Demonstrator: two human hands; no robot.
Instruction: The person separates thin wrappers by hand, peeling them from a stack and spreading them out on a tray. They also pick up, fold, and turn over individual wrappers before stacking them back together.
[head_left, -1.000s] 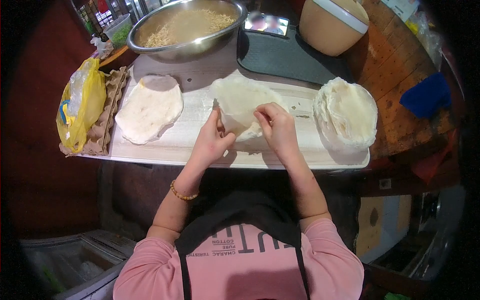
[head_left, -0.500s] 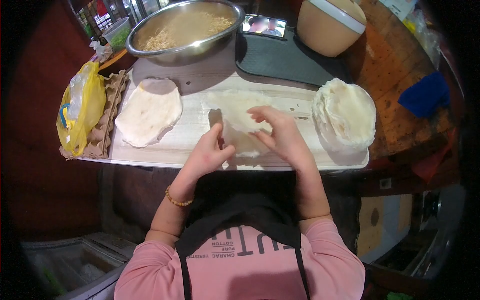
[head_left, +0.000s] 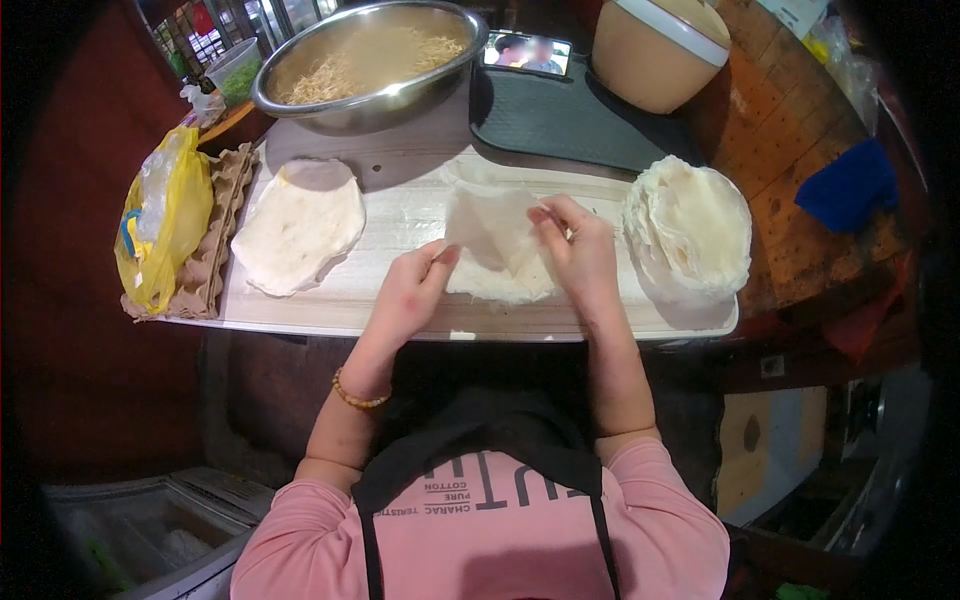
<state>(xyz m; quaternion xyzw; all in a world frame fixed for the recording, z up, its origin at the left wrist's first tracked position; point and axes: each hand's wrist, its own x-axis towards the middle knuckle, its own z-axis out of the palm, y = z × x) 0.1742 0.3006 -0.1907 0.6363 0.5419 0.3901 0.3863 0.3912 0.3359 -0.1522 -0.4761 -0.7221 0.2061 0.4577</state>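
Note:
Between my hands is a thin, translucent wrapper sheet, partly lifted and folded over itself above the pale board. My left hand pinches its left edge between thumb and fingers. My right hand pinches the right side, a little farther from me. The near, thicker-looking edge of the sheet rests on the board. To the left lies a flat round of pale dough wrappers. On the right stands a taller, ruffled stack of round wrappers.
A steel bowl of shredded food stands at the back left. A phone rests on a dark tray, beside a tan lidded container. A yellow bag lies on an egg carton at left. A blue cloth-like item lies right.
Both hands have closed on the sheet's edges, and part of it is now raised and folded. My right hand was spread over it before; my left hand has shifted slightly.

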